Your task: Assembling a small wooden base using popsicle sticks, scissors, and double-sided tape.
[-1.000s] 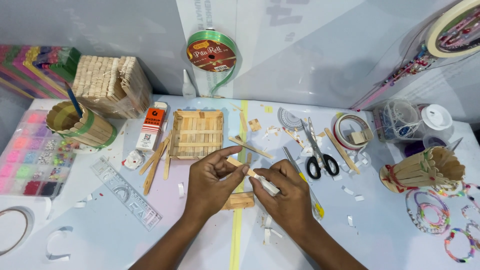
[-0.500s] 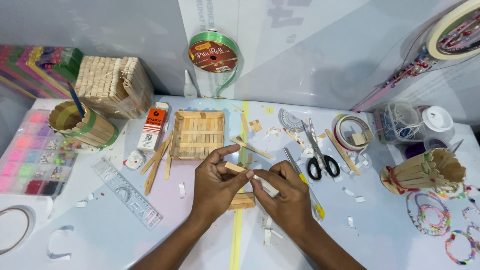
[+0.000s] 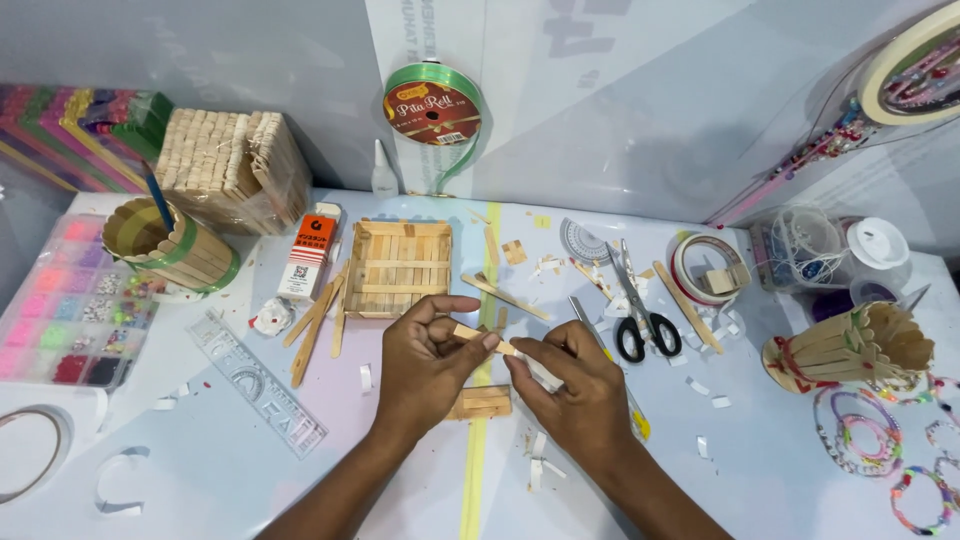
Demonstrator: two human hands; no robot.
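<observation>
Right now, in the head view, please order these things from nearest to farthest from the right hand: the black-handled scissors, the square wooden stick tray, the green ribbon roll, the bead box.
From the right hand:
1. Black-handled scissors, just beyond it, slightly to the right.
2. Square wooden stick tray, further back and to the left.
3. Green ribbon roll, leaning on the back wall.
4. Bead box, at the far left edge.

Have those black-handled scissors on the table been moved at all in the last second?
No. The scissors lie as before, just left of the tape roll and right of the square stick panel. Both hands are busy with a small wooden stick.
</observation>
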